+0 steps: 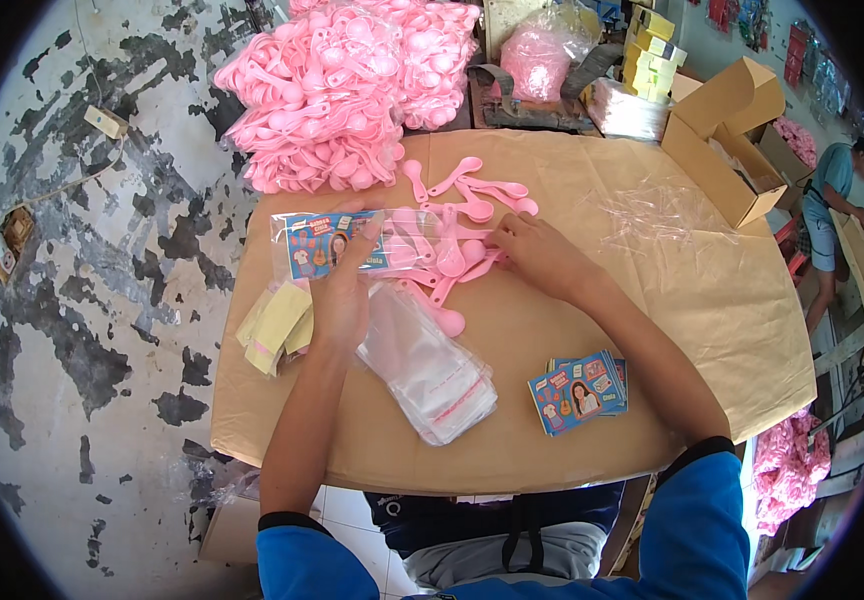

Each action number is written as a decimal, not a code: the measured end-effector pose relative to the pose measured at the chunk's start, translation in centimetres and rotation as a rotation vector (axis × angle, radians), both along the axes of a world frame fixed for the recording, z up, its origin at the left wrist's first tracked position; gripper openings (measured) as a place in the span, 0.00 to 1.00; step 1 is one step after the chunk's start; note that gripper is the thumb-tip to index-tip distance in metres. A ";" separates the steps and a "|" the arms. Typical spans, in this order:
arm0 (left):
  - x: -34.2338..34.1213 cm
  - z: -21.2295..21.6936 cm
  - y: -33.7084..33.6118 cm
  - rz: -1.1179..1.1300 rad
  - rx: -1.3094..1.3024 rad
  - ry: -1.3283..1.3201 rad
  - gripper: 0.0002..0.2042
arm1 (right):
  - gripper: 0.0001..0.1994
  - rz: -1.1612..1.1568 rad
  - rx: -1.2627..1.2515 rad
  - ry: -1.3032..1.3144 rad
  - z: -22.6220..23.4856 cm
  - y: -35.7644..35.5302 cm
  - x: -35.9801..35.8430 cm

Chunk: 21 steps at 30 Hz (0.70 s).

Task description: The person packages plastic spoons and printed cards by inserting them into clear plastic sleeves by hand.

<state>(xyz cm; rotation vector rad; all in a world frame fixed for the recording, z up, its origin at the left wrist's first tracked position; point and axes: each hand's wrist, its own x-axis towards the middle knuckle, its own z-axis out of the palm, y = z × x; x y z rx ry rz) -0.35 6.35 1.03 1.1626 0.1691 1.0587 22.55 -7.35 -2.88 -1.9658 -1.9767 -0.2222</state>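
My left hand (345, 285) holds a clear plastic bag (287, 228) with a blue printed card (312, 250) inside, its thumb across the front. Beyond the card, the bag's clear end lies over several pink spoons (449, 258). At the right edge of that loose pile, my right hand (547, 255) has its fingers closed on the handle of a pink spoon (473, 252); the fingertips are partly hidden. A stack of flat clear bags (427, 375) lies just below the pile. Near my right forearm sits a stack of blue cards (577, 395).
Big clear sacks of pink spoons (322, 90) rise at the back left. An open cardboard box (722, 140) stands at the back right, near crumpled clear plastic (657, 215). Yellowish wrapped pieces (280, 325) lie by my left forearm. Another person (832, 190) stands at the far right.
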 end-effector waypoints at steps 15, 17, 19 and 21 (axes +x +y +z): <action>-0.4 0.2 0.2 -0.159 -0.204 -0.135 0.16 | 0.08 -0.110 0.046 1.294 7.0 -1.6 -0.4; -0.4 0.2 0.0 -0.181 -0.185 -0.146 0.17 | 0.08 0.056 0.051 1.273 6.8 -1.3 -1.3; -0.4 0.1 -0.1 -0.207 -0.179 -0.130 0.18 | 0.06 0.248 0.060 1.262 7.0 -1.4 -2.7; -0.2 -0.5 0.1 -0.198 -0.164 -0.116 0.19 | 0.06 0.274 0.143 1.250 6.4 -0.9 -3.8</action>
